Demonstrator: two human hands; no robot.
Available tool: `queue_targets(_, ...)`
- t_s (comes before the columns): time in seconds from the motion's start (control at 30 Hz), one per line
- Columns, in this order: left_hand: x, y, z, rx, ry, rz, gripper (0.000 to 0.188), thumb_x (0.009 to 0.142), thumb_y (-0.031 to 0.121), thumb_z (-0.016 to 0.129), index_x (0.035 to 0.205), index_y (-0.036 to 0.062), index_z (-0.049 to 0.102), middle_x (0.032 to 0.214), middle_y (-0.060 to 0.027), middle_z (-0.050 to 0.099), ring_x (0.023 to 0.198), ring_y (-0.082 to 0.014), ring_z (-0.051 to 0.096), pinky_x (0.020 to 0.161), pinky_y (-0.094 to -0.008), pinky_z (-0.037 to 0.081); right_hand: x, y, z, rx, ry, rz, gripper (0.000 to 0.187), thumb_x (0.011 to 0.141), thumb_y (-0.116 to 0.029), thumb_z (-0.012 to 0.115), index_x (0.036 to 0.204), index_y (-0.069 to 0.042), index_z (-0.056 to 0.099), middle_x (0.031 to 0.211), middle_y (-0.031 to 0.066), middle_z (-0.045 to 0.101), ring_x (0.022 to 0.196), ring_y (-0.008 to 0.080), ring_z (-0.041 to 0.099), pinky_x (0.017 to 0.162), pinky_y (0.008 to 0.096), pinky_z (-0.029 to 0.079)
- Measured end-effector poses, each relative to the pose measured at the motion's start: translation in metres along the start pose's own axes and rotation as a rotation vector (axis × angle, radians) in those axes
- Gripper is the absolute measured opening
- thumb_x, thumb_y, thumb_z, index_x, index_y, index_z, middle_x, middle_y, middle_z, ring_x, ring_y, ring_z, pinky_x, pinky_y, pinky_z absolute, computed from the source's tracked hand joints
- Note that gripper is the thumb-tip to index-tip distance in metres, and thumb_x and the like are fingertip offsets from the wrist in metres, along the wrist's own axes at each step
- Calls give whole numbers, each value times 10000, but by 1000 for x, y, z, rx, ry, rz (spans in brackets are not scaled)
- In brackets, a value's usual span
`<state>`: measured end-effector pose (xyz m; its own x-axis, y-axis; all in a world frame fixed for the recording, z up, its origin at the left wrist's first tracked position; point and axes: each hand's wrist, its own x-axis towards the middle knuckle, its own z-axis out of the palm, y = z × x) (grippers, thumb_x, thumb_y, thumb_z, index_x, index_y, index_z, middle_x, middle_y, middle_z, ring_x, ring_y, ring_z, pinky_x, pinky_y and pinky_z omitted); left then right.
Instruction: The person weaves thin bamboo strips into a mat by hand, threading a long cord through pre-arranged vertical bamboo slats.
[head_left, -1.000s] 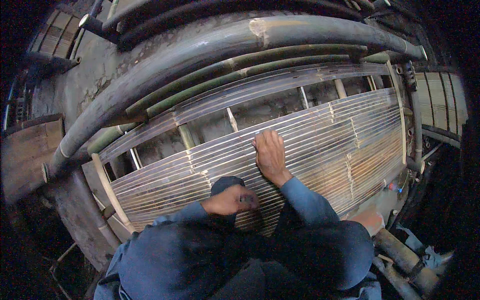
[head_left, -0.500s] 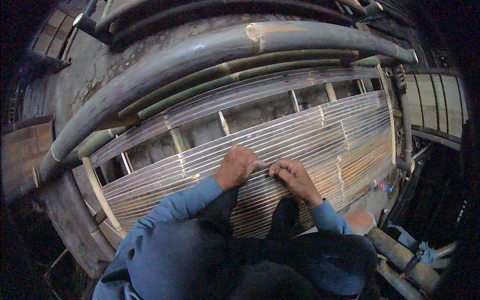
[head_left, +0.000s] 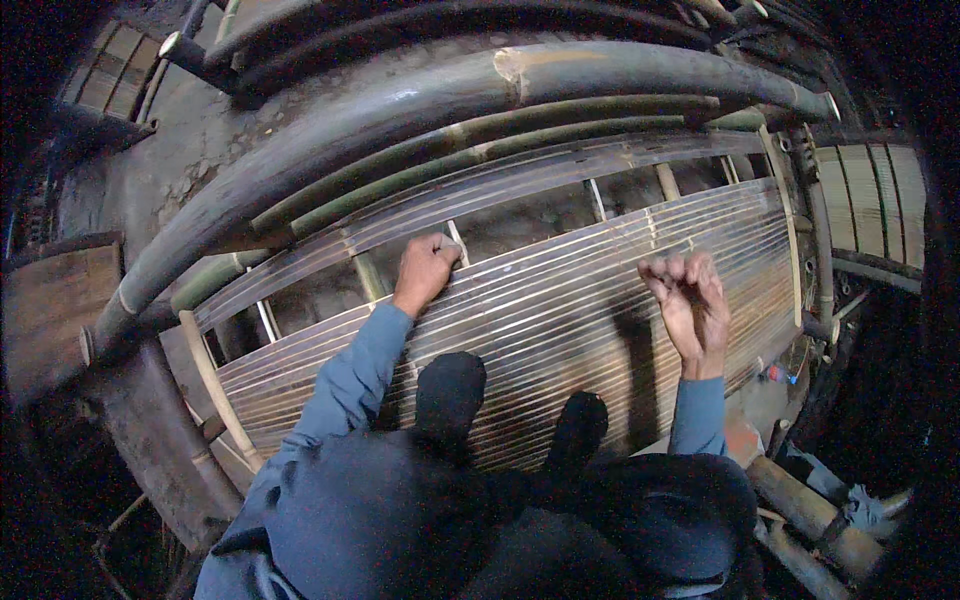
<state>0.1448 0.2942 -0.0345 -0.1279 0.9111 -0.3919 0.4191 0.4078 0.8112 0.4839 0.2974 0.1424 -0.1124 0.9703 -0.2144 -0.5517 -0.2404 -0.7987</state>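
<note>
A wide panel of thin, pale parallel strips (head_left: 540, 330) lies stretched in front of me, with light-coloured cross ties (head_left: 651, 228) near its far right. My left hand (head_left: 426, 273) is closed at the panel's far edge, beside a short upright slat (head_left: 457, 240); what its fingers hold, if anything, is hidden. Raised over the right half of the panel, my right hand (head_left: 690, 310) has its palm turned up and its fingers bent with the tips drawn together. Anything between those tips is too small to make out. Its dark shadow falls on the strips.
Thick bamboo poles (head_left: 400, 110) run across beyond the panel. A pale end bar (head_left: 213, 385) bounds it on the left, another (head_left: 784, 225) on the right. My dark-covered feet (head_left: 450, 395) are over the near strips. More bamboo poles (head_left: 800, 500) lie at the lower right.
My hands were close together over the middle of the panel. The left has moved up and left to its far edge; the right has moved right and up, turning palm up.
</note>
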Motion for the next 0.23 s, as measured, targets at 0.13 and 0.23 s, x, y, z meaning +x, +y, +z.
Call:
queue_targets(0.13,6,-14,1,44,2,-110,233,824,229,664,792,12,743,749,-154,718,745,-271,693,719,-413,513,54,18,30,-795,-292,290,298,1002,-235,626,1171,-6,713,972,99,729,809,140,632,812,356,534)
queue_targets(0.23,21,-23,8,56,-100,-155,193,801,206,679,778,36,766,736,-127,733,730,-263,698,728,-379,525,100,110,33,-1346,-767,-103,350,989,-192,638,1329,-120,678,1276,140,706,1181,293,673,1058,376,489)
